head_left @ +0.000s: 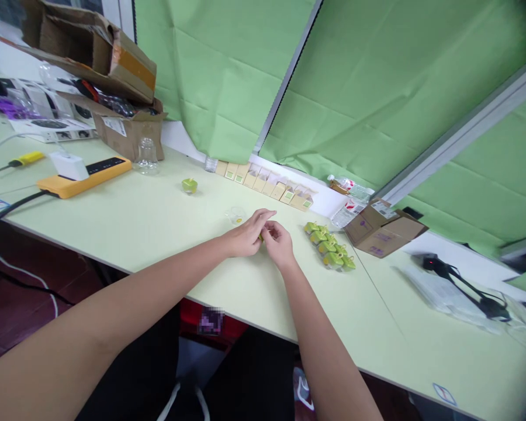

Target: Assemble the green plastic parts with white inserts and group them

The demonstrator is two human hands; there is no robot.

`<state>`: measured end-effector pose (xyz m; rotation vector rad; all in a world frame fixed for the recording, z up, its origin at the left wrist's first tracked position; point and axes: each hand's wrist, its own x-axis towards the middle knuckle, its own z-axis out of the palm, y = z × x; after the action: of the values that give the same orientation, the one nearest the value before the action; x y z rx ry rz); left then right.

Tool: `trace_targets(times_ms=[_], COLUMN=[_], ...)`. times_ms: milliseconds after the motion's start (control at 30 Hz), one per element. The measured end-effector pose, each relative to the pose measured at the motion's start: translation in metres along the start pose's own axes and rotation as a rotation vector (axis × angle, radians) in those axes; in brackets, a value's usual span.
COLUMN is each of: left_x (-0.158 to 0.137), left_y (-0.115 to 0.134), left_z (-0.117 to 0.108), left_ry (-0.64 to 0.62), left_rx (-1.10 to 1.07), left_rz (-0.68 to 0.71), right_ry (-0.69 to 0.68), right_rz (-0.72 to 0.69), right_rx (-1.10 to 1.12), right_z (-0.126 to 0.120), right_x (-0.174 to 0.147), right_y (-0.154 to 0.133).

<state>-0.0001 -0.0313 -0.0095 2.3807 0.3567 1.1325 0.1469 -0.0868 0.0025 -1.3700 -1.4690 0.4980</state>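
Over the middle of the table, my left hand point(246, 235) and my right hand point(279, 241) meet around a small yellow-green piece point(260, 237), mostly covered by fingers. Left fingers reach out straight over it; right fingers are curled in against it. Just beyond my left hand lies a clear plastic piece point(235, 215) with a yellow spot. To the right of my hands stand rows of small clear containers with green tops point(332, 252). One similar green-topped container point(189, 186) sits alone farther left.
Small cardboard boxes point(263, 180) line the wall. At left are a yellow power strip point(92, 177), a clear jar point(147, 158), a screwdriver point(26, 159) and an open carton point(129, 135). At right, a cardboard box point(383, 228), plastic bottles point(348, 209) and a black cabled device point(460, 283).
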Motion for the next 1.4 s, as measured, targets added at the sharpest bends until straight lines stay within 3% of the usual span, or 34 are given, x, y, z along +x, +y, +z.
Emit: trace_targets(times_ms=[200, 400, 533, 700, 900, 1400], left_x=[0.0, 0.002, 0.006, 0.009, 0.011, 0.011], left_y=[0.003, -0.002, -0.01, -0.02, -0.026, -0.031], left_z=[-0.001, -0.006, -0.009, -0.006, -0.004, 0.001], left_ry=[-0.046, 0.078, 0.181, 0.232, 0.307, 0.298], left_rx=[0.046, 0.08, 0.134, -0.068, -0.405, -0.587], left_rz=[0.02, -0.098, -0.266, -0.5, -0.48, -0.503], right_ry=[-0.096, -0.074, 0.021, 0.039, 0.026, 0.025], right_rz=[0.158, 0.228, 0.222, 0.203, 0.176, 0.165], right_rx=[0.226, 0.334, 0.396, 0.383, 0.379, 0.362], right_z=[-0.005, -0.011, -0.011, -0.008, -0.003, -0.001], right_x=[0.002, 0.004, 0.006, 0.006, 0.005, 0.005], right_y=[0.003, 0.005, 0.008, 0.011, 0.009, 0.014])
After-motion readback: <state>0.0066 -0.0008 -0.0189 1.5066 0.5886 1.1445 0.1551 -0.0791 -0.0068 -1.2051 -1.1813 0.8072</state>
